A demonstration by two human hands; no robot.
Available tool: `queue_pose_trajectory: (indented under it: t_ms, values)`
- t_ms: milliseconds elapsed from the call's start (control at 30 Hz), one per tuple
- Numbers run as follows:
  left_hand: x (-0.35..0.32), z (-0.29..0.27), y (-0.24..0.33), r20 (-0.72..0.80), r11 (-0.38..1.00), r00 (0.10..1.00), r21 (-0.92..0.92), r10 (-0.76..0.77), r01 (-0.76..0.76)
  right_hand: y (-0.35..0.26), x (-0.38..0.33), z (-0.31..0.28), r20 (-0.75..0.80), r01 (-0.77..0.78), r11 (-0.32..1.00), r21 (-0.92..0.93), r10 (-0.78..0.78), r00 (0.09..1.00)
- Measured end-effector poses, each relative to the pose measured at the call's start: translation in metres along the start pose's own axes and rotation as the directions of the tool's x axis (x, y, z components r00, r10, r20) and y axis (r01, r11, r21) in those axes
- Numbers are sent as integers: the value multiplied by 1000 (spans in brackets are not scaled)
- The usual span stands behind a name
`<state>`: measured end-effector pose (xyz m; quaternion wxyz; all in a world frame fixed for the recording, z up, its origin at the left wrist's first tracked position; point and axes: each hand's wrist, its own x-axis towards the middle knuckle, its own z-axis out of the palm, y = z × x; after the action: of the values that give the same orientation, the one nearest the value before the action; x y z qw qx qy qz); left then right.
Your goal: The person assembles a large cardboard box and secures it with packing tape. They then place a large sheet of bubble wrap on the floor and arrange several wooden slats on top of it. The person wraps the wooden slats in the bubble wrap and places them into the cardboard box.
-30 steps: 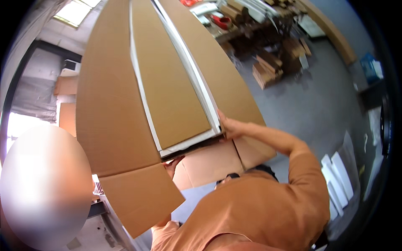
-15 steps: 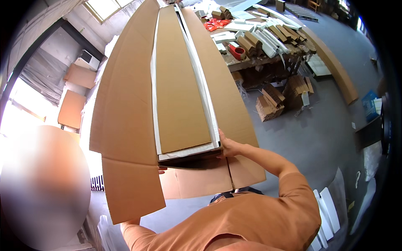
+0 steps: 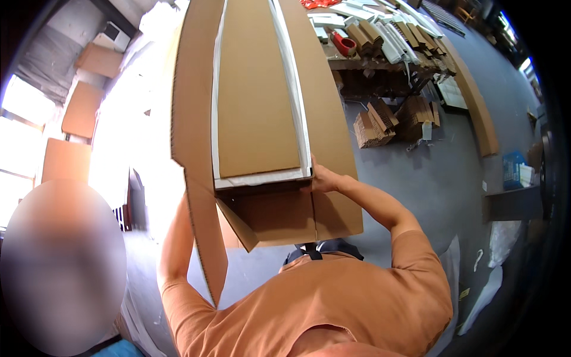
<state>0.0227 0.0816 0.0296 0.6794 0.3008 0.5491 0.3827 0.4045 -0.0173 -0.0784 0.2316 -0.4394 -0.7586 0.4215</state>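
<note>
A long cardboard carton (image 3: 333, 202) lies lengthwise before me with its side flaps folded out. Inside it rests a long piece with a white padded rim (image 3: 262, 178), topped by a brown cardboard sheet (image 3: 256, 101). My right hand (image 3: 323, 177) grips the near right corner of this piece, its fingers curled in at the end. On the left, the big flap (image 3: 196, 119) stands up steeply and hides my left hand; only the forearm shows outside it. A smaller end flap (image 3: 238, 226) hangs at an angle below the near left corner.
A workbench (image 3: 386, 64) at the right bears white and brown strips and a red tape roll (image 3: 343, 43). Bundled cardboard pieces (image 3: 376, 128) sit on the floor beneath. A long brown carton (image 3: 476, 107) lies farther right. A blurred person (image 3: 65, 268) is at the left.
The left flap has swung up from lying spread out, and my left hand has gone from beneath the near end to behind it. My right hand keeps its corner grip. The view has shifted.
</note>
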Motion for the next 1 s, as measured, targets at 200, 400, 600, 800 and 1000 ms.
queue_pose_trajectory:
  t_ms: [200, 400, 600, 800, 1000]
  values:
    - [29, 54, -8, -18, 935, 983, 313, 182, -168, 8, -1, 2, -7, 71, 997, 4, -71, 997]
    - [6, 91, -24, -106, 494, 865, 852, 490, -176, 6, -1, 0, -6, -14, 993, 116, 15, 1000]
    - [-21, 199, -70, -133, -19, 796, 984, 590, 178, 75, 17, 50, 55, 17, 863, 504, -52, 997]
    - [-36, 262, -73, -105, 14, 898, 994, 427, 109, 47, 6, 34, 37, -35, 973, 228, 27, 999]
    - [-51, 276, -53, -144, 36, 981, 989, 129, 141, 21, -4, 21, -82, -25, 984, -177, 10, 997]
